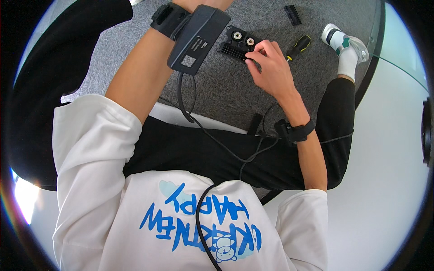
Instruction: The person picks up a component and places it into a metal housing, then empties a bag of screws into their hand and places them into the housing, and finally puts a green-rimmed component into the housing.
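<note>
On the grey carpet lies a black block-shaped part (233, 50) with two round pale metal rings on its far side and rows of small black pegs or holes along its near side. My right hand (271, 67) reaches its right end. Thumb and index finger are drawn together there, and anything between them is too small to make out. My left hand (209, 3) shows only in part at the top edge. A dark box strapped to the wrist stands in front of it, so its fingers are hidden.
A black and yellow screwdriver (299, 47) lies right of my right hand. Farther off is a ribbed black strip (293, 15). Dark cables (217, 141) run from my wrists across my lap. My shoed foot (346, 43) rests at the right, beside a glass panel (402, 67).
</note>
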Available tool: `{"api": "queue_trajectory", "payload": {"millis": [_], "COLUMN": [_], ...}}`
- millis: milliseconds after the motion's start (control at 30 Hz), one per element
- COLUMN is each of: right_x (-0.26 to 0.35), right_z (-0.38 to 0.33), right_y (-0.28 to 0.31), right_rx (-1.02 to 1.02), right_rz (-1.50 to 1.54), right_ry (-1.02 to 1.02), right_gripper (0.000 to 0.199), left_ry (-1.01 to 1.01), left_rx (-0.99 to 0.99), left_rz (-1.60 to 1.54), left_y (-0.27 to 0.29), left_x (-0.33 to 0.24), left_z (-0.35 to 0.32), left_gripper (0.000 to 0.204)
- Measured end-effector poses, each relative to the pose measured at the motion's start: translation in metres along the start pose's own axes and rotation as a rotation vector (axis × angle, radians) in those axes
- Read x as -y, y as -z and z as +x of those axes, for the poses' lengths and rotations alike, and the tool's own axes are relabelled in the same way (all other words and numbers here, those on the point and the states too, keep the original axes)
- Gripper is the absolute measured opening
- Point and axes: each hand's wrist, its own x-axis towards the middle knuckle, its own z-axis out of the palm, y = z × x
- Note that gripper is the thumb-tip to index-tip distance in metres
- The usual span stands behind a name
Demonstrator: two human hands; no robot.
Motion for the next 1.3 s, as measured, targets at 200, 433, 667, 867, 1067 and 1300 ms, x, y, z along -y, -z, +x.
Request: {"api": "queue_trajectory", "payload": {"millis": [200,433,667,867,1067,1300], "right_x": [0.000,0.002,0.005,0.008,0.007,0.005], "right_z": [-0.003,0.000,0.002,0.008,0.034,0.038], "right_y": [-0.002,-0.002,-0.001,0.007,0.047,0.074], "right_rx": [-0.051,-0.015,-0.020,-0.078,-0.431,-0.520], "right_rz": [-0.102,-0.071,-0.030,-0.073,0.092,0.097], "right_ry": [0.053,0.043,-0.018,-0.016,-0.103,-0.207], "right_gripper": [0.029,0.040,0.061,0.063,0.034,0.028], "left_ry": [0.021,0.002,0.020,0.043,0.255,0.350], "left_rx": [0.033,0.040,-0.005,0.128,-0.033,0.042], "left_rz": [-0.031,0.000,-0.008,-0.061,0.091,0.315], "left_y": [0.004,0.007,0.007,0.018,0.016,-0.017], "left_x": [0.006,0.001,0.001,0.002,0.041,0.078], "left_z": [0.003,0.003,0.002,0.005,-0.016,-0.073], "left_gripper": [0.032,0.032,0.032,0.035,0.037,0.047]}}
